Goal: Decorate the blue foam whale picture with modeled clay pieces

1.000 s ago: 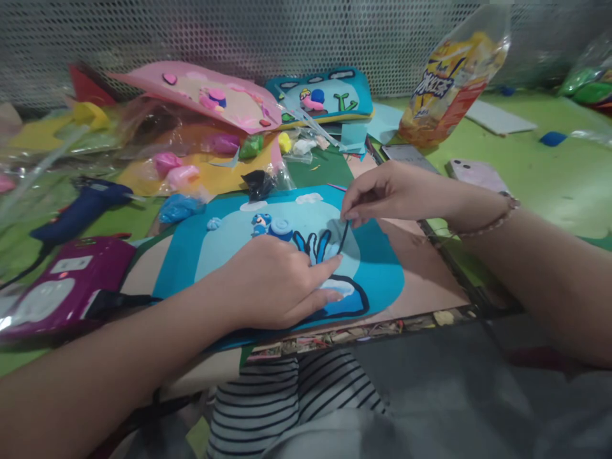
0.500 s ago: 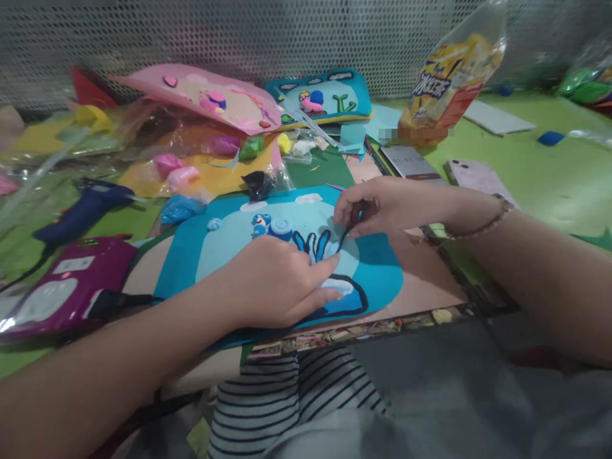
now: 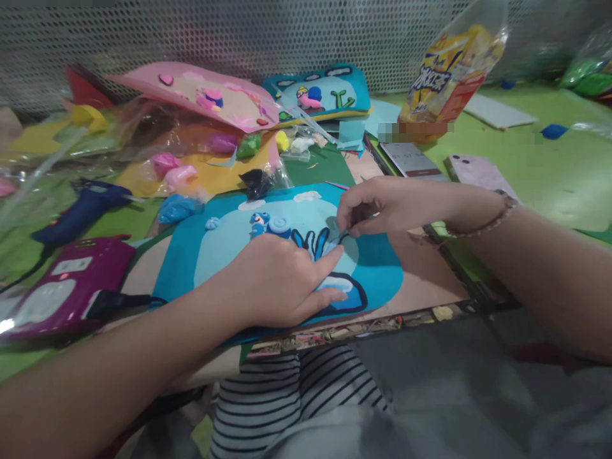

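Observation:
A blue foam-like picture board (image 3: 183, 255) lies in front of me, with a lighter blue middle. On it are a blue clay snail (image 3: 278, 225), leaf shapes outlined in black (image 3: 321, 243) and a blue mound with a black edge (image 3: 363, 298). My right hand (image 3: 370, 207) pinches a thin black clay strand (image 3: 343, 238) above the board's right part. My left hand (image 3: 282, 280) rests on the board, index finger and thumb stretched apart. Its index fingertip is at the strand's lower end, beside the leaves; its other fingers are curled or hidden.
To the left lie a blue glue gun (image 3: 81, 207) and a purple power strip (image 3: 71, 280). Behind the board are bagged clay lumps (image 3: 179, 209), a pink picture (image 3: 191, 95) and another blue picture (image 3: 354, 80). Two phones (image 3: 411, 160) and a yellow snack bag (image 3: 437, 80) occupy the right.
My right hand has shifted slightly right, and the strand now bends lower toward the board. My left index fingertip has moved slightly up and right along with it.

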A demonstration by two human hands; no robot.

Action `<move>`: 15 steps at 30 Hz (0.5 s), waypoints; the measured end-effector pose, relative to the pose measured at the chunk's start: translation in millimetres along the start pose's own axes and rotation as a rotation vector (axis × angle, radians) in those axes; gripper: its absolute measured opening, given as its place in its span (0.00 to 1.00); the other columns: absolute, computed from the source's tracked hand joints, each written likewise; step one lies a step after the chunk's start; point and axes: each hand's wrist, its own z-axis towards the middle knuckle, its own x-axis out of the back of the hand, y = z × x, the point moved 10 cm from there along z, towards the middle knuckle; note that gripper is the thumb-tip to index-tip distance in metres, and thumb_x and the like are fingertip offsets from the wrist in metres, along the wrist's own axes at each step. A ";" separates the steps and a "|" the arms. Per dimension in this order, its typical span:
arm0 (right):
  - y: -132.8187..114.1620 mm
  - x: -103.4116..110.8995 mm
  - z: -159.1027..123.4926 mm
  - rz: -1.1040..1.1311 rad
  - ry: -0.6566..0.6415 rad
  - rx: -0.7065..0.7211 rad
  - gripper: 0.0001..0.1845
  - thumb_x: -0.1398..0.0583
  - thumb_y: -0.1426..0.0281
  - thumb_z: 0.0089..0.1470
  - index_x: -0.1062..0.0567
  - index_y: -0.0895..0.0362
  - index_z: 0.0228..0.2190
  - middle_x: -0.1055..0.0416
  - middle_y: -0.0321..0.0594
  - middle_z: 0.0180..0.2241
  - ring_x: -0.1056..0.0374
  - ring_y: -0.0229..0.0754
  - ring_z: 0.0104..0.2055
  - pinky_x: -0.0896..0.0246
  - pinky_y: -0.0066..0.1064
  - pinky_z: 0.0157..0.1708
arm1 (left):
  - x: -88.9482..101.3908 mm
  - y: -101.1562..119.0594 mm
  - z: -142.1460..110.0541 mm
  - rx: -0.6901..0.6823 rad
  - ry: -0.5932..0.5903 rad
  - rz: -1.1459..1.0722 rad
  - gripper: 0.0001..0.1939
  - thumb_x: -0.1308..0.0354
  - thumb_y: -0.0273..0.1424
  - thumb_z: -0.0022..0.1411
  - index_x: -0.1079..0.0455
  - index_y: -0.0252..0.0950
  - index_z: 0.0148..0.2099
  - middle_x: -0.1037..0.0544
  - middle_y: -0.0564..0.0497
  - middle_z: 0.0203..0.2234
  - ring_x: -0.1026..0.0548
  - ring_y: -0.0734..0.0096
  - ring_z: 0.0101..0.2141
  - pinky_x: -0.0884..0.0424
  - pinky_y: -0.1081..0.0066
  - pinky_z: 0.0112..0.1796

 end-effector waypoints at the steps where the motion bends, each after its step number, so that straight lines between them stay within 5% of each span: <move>1: 0.0 0.3 -0.3 0.014 0.002 0.000 0.04 0.40 0.69 0.52 0.23 0.53 0.31 0.24 0.34 0.30 0.32 0.35 0.29 0.35 0.27 0.29 | -0.3 0.0 0.3 0.005 -0.007 0.000 0.30 0.64 0.48 0.68 0.38 0.39 0.63 0.23 0.47 0.20 0.27 0.63 0.20 0.53 0.70 0.20; 10: 2.2 6.4 -1.5 0.048 0.048 -0.010 0.04 0.39 0.71 0.51 0.23 0.53 0.32 0.24 0.34 0.31 0.29 0.36 0.31 0.33 0.27 0.30 | -0.6 -0.8 1.1 0.030 -0.024 -0.007 0.30 0.64 0.48 0.68 0.39 0.41 0.63 0.23 0.48 0.21 0.27 0.63 0.21 0.52 0.70 0.20; 15: -3.1 8.0 2.9 -0.009 0.118 0.028 0.06 0.39 0.73 0.51 0.23 0.52 0.31 0.23 0.34 0.33 0.29 0.37 0.34 0.32 0.28 0.34 | 9.0 -8.3 -3.6 0.072 0.070 -0.045 0.29 0.66 0.45 0.68 0.36 0.40 0.61 0.23 0.48 0.21 0.27 0.64 0.21 0.51 0.70 0.20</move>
